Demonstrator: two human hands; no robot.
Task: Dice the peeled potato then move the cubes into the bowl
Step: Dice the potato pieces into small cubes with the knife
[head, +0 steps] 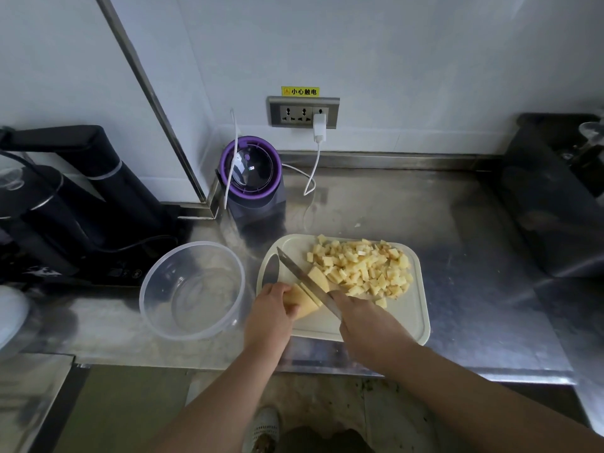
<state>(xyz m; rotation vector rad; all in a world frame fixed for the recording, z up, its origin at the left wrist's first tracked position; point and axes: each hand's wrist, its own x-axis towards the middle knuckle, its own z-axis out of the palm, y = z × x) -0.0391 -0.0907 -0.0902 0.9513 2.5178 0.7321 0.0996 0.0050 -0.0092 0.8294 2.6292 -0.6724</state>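
The left hand [273, 308] is gripping the uncut end of the potato [302, 304] at the near left corner of the board [410, 325], its fingers curling over the top of it. The right hand [364, 318] is clamping round the handle of the knife [302, 273], and the handle itself is hiding inside the fist. The blade is slanting away toward the far left and is lying across the potato, just beside the left fingers. One pale slice is sitting on the blade's right side, touching it. The cubes [362, 266] are lying in a loose heap over the far and right parts of the board, with a few strays near the right hand. The bowl [192, 289], clear plastic, is standing on the counter [474, 256] just left of the board, close to the left wrist. Behind the board, a blender [251, 174] with a purple rim is standing against the wall. A white charger [319, 127] is sitting in the socket [302, 112] above it, its cable trailing down to the counter. A black appliance [75, 191] is standing at the far left.
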